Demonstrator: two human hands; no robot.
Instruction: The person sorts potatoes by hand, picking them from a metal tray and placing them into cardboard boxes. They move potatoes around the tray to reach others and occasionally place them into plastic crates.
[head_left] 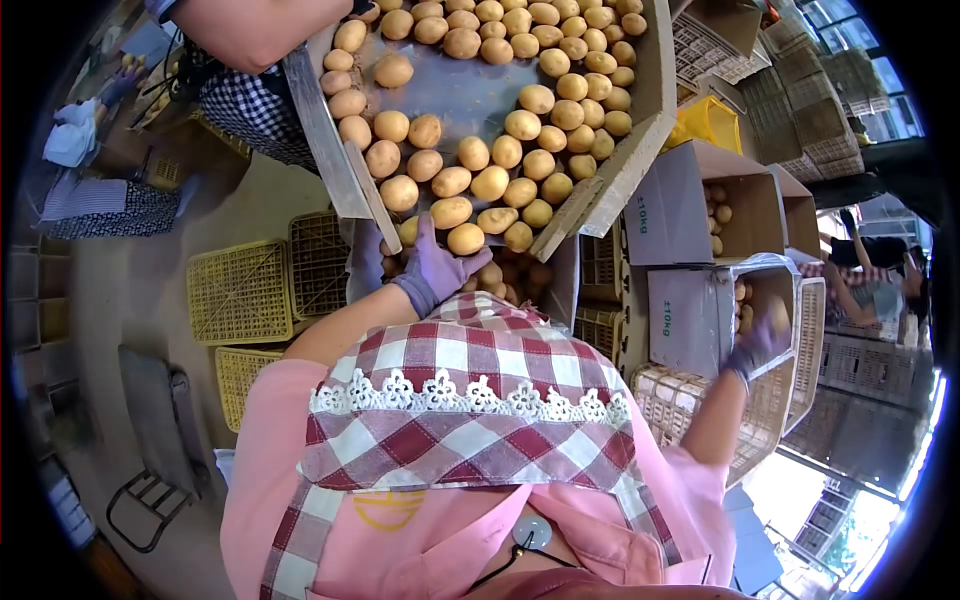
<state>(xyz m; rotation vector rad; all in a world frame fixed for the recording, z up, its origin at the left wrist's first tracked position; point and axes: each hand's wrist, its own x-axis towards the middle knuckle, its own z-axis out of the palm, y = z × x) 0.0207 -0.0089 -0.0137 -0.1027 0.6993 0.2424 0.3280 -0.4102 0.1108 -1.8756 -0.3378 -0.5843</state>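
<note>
My left hand (pixel 432 268), in a purple glove, is at the low end of a metal sorting chute (pixel 455 100) with its fingers spread. Beside those fingers lies a potato (pixel 465 239), with many more potatoes (pixel 490 184) on the chute above. Out to the right, my right hand (pixel 760 345), also gloved and slightly blurred, grips a potato (pixel 776 314). It is over a cardboard box (pixel 690 318) marked "±10kg", which has some potatoes inside. Beneath the chute's mouth, another container (pixel 563 285) holds potatoes, partly hidden by my hand and apron.
Yellow plastic crates (pixel 238 292) stand on the floor at left. A second cardboard box (pixel 672 207) with potatoes sits at right, above a pale crate (pixel 665 390). Another person's arm (pixel 255 30) reaches in at the upper left. A folded trolley (pixel 160 415) is at far left.
</note>
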